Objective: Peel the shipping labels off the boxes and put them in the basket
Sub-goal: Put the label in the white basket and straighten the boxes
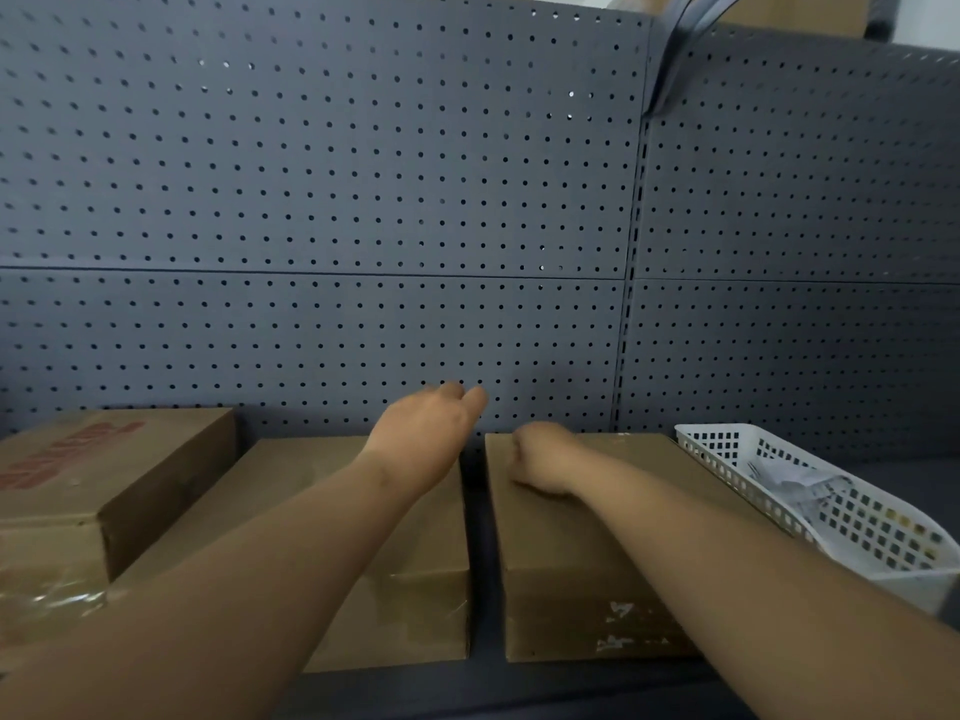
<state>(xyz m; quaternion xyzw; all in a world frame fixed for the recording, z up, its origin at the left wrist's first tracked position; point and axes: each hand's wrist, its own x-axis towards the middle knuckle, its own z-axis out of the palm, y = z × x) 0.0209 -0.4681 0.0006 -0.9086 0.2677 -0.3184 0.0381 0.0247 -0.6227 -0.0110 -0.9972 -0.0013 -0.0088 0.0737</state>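
Head view: right hand (pixel 540 459) rests on box (pixel 571 553), basket (pixel 727 459) beside.

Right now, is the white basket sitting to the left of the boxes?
No, the white basket stands at the right end of the shelf, beside the rightmost box where the right hand rests.

Grey pegboard wall (pixel 322 200) with regular rows of dark holes. Three plain brown cardboard boxes: left box (pixel 104 475) has red lettering, middle box (pixel 415 589), right box (pixel 571 563) with white label scraps. White lattice basket (pixel 883 553) holding crumpled white paper (pixel 800 485).
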